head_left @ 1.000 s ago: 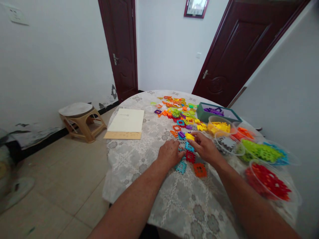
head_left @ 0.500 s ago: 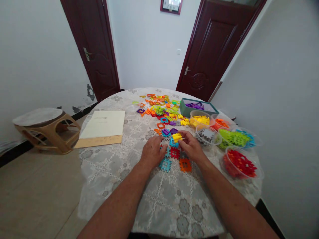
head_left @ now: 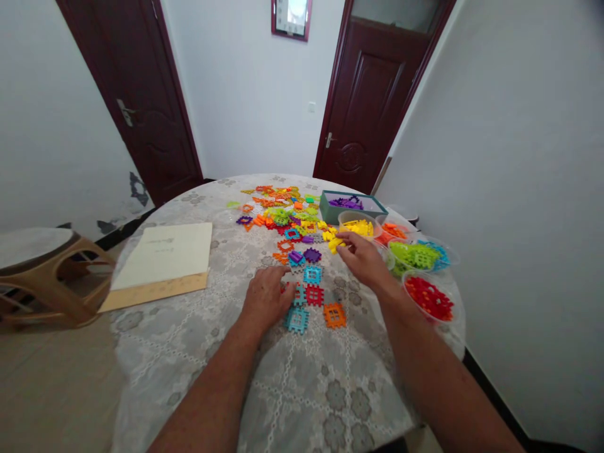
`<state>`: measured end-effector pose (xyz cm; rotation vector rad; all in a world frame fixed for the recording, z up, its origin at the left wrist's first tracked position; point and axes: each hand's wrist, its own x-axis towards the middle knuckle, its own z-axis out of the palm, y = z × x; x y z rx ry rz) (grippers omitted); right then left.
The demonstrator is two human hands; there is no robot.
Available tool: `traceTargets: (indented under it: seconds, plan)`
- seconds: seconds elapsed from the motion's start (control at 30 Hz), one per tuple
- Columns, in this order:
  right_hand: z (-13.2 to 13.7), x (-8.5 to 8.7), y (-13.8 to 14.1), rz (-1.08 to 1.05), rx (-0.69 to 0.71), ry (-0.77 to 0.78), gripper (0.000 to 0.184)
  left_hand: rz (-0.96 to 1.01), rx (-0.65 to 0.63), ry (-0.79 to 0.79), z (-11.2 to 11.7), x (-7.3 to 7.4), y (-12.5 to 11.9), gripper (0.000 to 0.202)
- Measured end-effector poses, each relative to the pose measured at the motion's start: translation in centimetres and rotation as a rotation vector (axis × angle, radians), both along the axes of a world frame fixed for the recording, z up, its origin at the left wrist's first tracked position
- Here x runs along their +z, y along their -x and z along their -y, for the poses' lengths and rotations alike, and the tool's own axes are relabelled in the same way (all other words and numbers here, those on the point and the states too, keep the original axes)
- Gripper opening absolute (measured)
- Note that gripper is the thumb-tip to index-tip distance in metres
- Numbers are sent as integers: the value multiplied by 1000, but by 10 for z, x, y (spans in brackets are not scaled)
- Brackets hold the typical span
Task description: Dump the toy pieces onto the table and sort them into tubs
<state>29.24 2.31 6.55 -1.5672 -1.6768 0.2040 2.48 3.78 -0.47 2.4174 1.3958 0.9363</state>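
Observation:
My right hand [head_left: 361, 261] pinches a yellow plastic building piece [head_left: 335, 245] between thumb and fingertips, beside other yellow pieces on the cloth. My left hand [head_left: 267, 294] rests on the table with thumb and fingers apart, at the left side of a small group of square interlocking pieces. In that group lie a red square [head_left: 314, 295], a light blue square [head_left: 312, 274], a teal square [head_left: 297, 320] and an orange square [head_left: 335, 316]. Part of another red piece is hidden by my left hand. Behind them are a purple piece [head_left: 312, 255] and a short purple tube [head_left: 296, 257].
Loose coloured pieces [head_left: 282, 217] are heaped farther back. On the right stand a green box [head_left: 330, 212] of purple pieces and several clear tubs, one with red pieces [head_left: 428, 297], another with green pieces [head_left: 415, 256]. A paper sheet [head_left: 163, 251] lies on the left.
My right hand, still pinching the yellow piece, has moved away from the square pieces toward the yellow tub, uncovering the light blue square. The whole view has shifted right.

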Motion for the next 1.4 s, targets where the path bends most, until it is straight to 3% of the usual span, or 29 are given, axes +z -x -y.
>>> traceTargets:
  seconds: [0.1, 0.2, 0.33, 0.4, 0.47, 0.6, 0.67, 0.8, 1.03, 1.2, 1.3, 1.4]
  plan:
    - [-28, 20, -26, 199, -208, -99, 32, 82, 73, 35, -3, 3, 8, 38]
    - [-57, 31, -48, 301, -427, -102, 37, 161, 122, 88, -6, 5, 14, 44]
    - [-69, 32, -54, 391, -515, -45, 45, 148, 85, 166, -6, 8, 14, 47]
    - [-57, 29, -44, 410, -447, -77, 42, 97, 29, 175, -4, 10, 12, 47]
    - [-35, 24, -29, 390, -276, -46, 35, 36, -49, 166, -1, 12, 10, 47]
    - [24, 6, -1, 384, 187, 279, 29, -114, -197, 164, 5, 10, 10, 54]
    - [49, -5, 6, 424, 294, 374, 37, -176, -212, 156, 6, 9, 11, 58]
    - [79, -22, 7, 470, 301, 479, 51, -229, -207, 159, 4, 10, 10, 46]
    - [85, -26, 8, 348, 301, 511, 33, -167, -171, 249, 2, 10, 8, 33]
    - [79, -36, -2, 49, 355, 541, 9, 24, -162, 289, -1, 6, 12, 46]
    - [73, -50, -14, -212, 348, 559, 12, 99, -105, 251, -6, 5, 15, 49]
    - [67, -64, -23, -458, 233, 583, 21, 51, -14, 170, -10, 3, 19, 54]
